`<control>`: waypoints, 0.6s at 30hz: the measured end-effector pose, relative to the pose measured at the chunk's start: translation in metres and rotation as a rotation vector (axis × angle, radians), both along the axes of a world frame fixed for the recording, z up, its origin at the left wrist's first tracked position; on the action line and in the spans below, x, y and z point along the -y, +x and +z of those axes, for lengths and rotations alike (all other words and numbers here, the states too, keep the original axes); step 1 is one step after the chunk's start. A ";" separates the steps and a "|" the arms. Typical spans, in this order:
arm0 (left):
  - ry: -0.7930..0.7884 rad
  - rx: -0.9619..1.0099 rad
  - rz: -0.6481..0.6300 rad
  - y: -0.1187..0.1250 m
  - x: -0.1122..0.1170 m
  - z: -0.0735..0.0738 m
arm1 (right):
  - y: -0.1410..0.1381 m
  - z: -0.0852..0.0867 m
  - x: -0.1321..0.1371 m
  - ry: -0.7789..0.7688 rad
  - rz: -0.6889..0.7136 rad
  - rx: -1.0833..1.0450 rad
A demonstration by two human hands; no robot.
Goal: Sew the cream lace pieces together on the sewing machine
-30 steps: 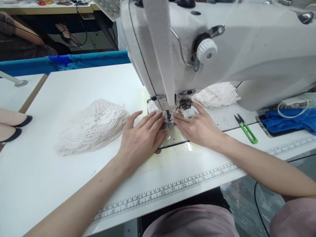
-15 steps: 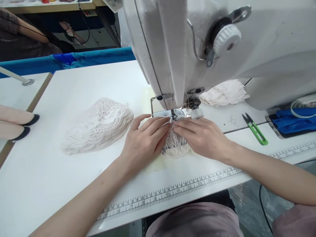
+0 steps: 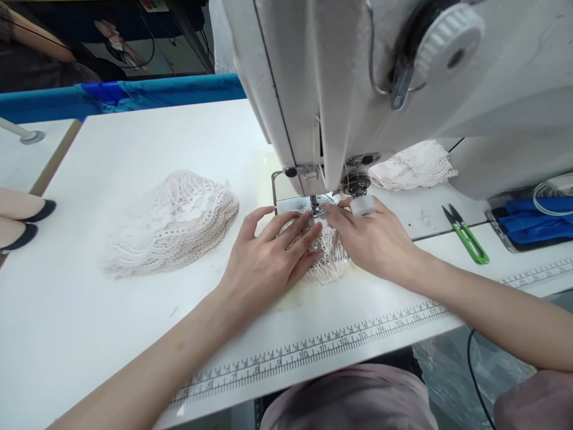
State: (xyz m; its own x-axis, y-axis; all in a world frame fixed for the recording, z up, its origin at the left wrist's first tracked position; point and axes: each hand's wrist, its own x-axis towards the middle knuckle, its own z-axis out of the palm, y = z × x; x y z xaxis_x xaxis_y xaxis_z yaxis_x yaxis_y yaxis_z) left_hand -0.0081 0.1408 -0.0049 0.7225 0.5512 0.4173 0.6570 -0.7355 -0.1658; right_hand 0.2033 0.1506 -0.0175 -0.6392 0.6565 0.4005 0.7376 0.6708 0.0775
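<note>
A small white lace piece lies on the sewing machine bed under the needle and presser foot. My left hand lies flat on its left side, fingers stretched toward the needle. My right hand presses on its right side, fingertips close to the presser foot. Both hands hold the lace down against the bed. The white sewing machine head hangs over them and hides the far part of the lace.
A pile of white lace pieces lies left of my hands. More lace sits behind the machine. Green thread snips lie to the right, with blue cloth beyond. A printed ruler runs along the table's near edge. Another person's feet show far left.
The lace piece has come toward me from under the needle, then my hands slid it forward to the foot again. The camera has moved closer to the machine.
</note>
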 end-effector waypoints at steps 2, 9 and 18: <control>-0.003 0.000 0.002 0.000 0.000 0.000 | 0.000 0.000 0.000 0.000 -0.004 0.010; -0.017 0.008 0.013 0.000 -0.001 -0.001 | -0.001 -0.001 -0.002 0.005 -0.005 0.017; -0.021 0.027 0.021 0.000 0.000 -0.002 | 0.000 -0.001 -0.002 -0.041 -0.013 0.005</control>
